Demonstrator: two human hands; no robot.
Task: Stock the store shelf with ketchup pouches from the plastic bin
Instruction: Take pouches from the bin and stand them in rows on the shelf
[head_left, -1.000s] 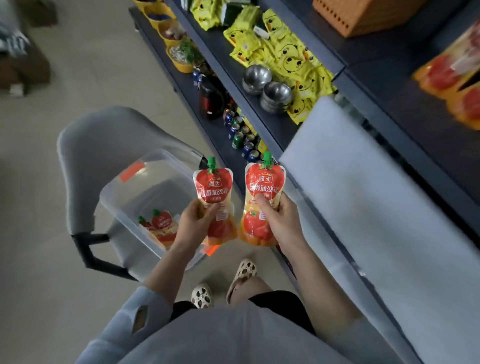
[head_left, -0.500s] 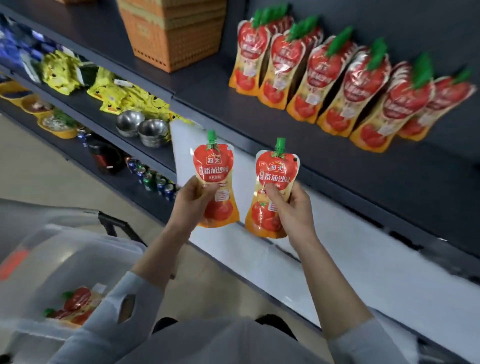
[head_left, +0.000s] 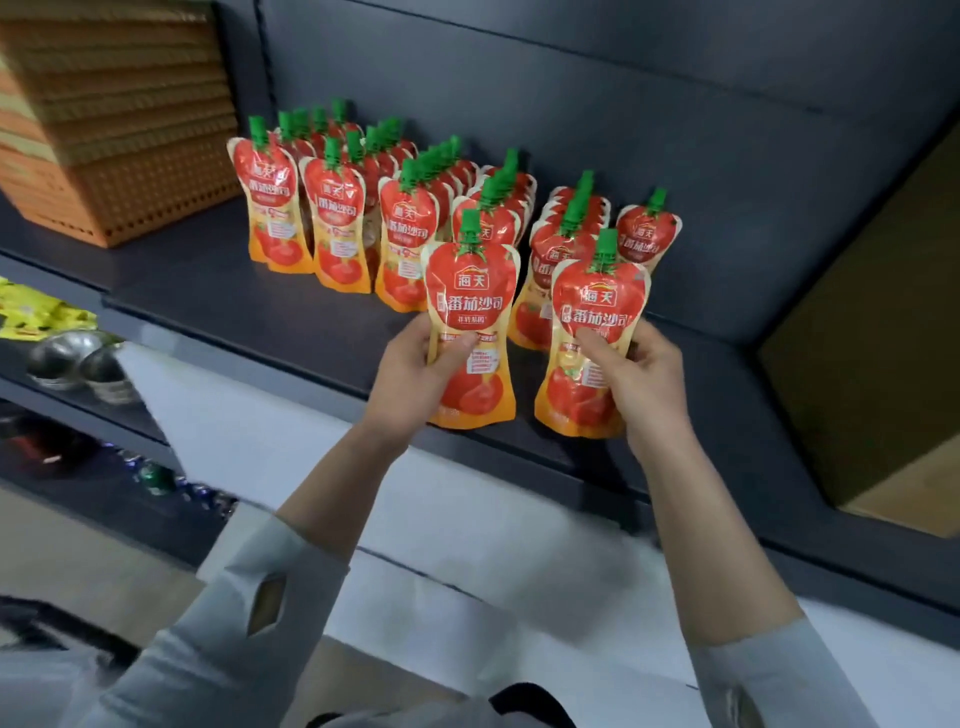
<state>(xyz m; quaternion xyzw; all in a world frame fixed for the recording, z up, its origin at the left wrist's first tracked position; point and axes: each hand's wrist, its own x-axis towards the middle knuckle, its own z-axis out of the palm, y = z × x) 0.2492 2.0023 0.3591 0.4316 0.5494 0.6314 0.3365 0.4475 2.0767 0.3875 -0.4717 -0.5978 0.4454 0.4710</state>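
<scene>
My left hand (head_left: 415, 376) grips a red and orange ketchup pouch (head_left: 471, 306) with a green cap, held upright over the front edge of the dark shelf (head_left: 208, 291). My right hand (head_left: 641, 382) grips a second ketchup pouch (head_left: 597, 312) the same way, just to the right. Behind them, several rows of matching pouches (head_left: 337, 228) stand upright on the shelf. The plastic bin is out of view.
An orange perforated basket stack (head_left: 114, 135) sits on the shelf at left. A brown cardboard box (head_left: 872, 364) stands at the right. Lower shelves at left hold steel bowls (head_left: 78, 364), yellow packets (head_left: 36, 317) and cans (head_left: 156, 478). A white panel (head_left: 467, 571) runs below the shelf.
My view has swung up from the bin and floor to the shelf. Both hands have carried their pouches up and forward, close to the standing rows.
</scene>
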